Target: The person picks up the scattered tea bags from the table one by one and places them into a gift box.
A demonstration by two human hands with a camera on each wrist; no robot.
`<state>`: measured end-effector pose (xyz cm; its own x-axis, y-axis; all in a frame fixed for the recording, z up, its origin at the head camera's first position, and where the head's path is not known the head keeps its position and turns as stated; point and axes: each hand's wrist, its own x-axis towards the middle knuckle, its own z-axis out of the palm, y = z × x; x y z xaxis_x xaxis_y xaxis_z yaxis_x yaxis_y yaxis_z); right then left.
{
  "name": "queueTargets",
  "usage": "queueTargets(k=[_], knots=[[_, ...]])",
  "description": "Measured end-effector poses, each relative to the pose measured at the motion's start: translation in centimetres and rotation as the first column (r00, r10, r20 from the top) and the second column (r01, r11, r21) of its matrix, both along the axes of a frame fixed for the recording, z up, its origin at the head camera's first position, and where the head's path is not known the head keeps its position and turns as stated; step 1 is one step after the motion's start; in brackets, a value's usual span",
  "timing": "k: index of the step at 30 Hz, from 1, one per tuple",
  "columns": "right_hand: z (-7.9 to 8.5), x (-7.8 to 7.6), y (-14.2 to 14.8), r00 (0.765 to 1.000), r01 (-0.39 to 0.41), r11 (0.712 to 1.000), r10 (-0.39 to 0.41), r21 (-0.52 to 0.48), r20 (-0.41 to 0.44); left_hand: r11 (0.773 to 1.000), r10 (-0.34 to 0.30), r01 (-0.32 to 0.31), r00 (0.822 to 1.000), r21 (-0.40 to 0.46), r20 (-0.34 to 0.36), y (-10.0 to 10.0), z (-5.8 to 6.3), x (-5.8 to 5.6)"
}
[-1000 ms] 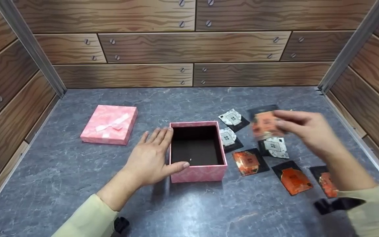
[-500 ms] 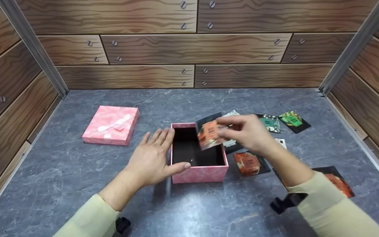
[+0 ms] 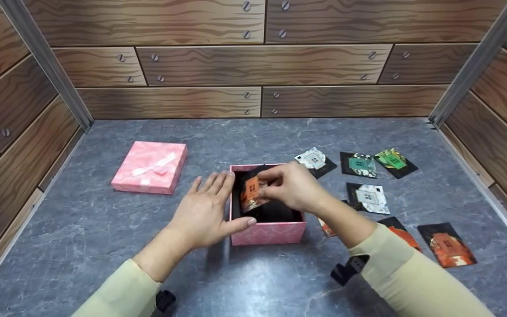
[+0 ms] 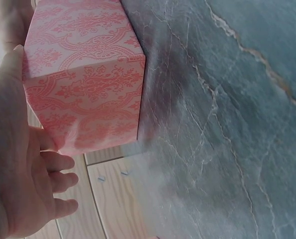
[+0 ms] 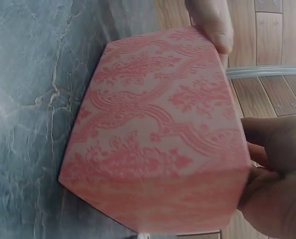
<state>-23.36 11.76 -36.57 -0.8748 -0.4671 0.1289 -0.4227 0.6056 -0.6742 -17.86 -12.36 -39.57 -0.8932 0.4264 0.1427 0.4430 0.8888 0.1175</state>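
Observation:
A pink patterned box (image 3: 267,233) with a black inside stands uncovered on the table. My left hand (image 3: 203,213) rests along its left rim, fingers straight and the thumb over the front edge; the left wrist view shows the same fingers beside the box wall (image 4: 90,94). My right hand (image 3: 293,187) pinches a flat black-and-orange packet (image 3: 251,192) between thumb and fingers, tilted inside the box opening. In the right wrist view the box (image 5: 153,109) hides the packet from sight, and the right hand (image 5: 280,169) reaches over its rim.
A pink lid (image 3: 150,167) with a ribbon bow lies at the left. Right of the box lie several packets: white ones (image 3: 370,197), a teal one (image 3: 359,164), a green one (image 3: 395,162) and orange ones (image 3: 448,245). Wood-patterned walls (image 3: 253,66) surround the grey marbled table.
My right hand has carried the orange packet leftward from over the other packets, then down into the box. The left hand has stayed on the box rim.

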Motion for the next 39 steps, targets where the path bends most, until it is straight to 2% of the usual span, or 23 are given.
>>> queueTargets(k=[6, 13, 26, 33, 39], knots=[[-0.3, -0.4, -0.8, 1.0, -0.012, 0.996, 0.014, 0.084, -0.023, 1.0, -0.008, 0.008, 1.0, -0.008, -0.004, 0.1, 0.0, -0.1], [-0.2, -0.5, -1.7, 0.998, -0.049, 0.989, 0.045, 0.143, 0.035, 1.0, -0.011, 0.011, 1.0, 0.001, -0.011, 0.0, -0.1, 0.0], [-0.5, -0.4, -2.5, 0.994, -0.098, 0.96, 0.082, 0.261, 0.073, 1.0, -0.014, 0.014, 1.0, -0.009, -0.008, 0.0, 0.0, 0.0], [-0.5, -0.5, -2.4, 0.992, -0.125, 0.954, 0.113, 0.271, 0.059, 0.999, -0.038, 0.039, 0.999, 0.032, -0.005, -0.1, -0.2, 0.0], [-0.5, -0.5, -2.3, 0.992, -0.129, 0.952, 0.119, 0.278, 0.05, 0.992, -0.085, 0.088, 0.996, 0.092, -0.027, -0.3, -1.0, -0.4]])
